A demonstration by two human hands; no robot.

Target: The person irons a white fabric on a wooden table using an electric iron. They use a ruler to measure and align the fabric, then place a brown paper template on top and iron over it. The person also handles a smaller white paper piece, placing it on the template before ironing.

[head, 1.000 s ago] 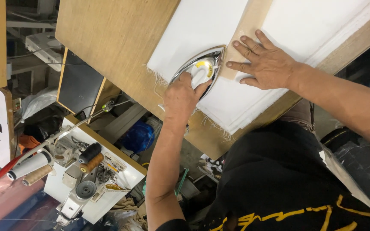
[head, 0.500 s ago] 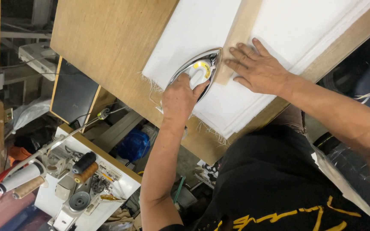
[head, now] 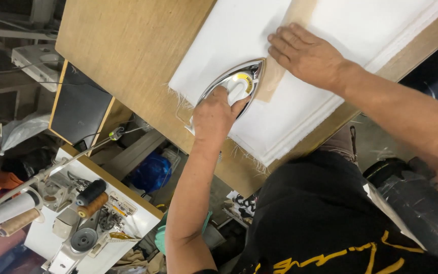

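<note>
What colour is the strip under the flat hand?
Light tan strip, lying on white fabric; seen in the head view.

A wooden worktable fills the upper view. Below it stands a white sewing machine with thread spools, beside what may be a blue bag on the cluttered floor.

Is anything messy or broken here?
Only a bit: the white cloth has loose threads fraying from its cut edge beside the iron. The left hand grips the iron, the right hand lies flat on a tan strip. Nothing looks spilled.
</note>
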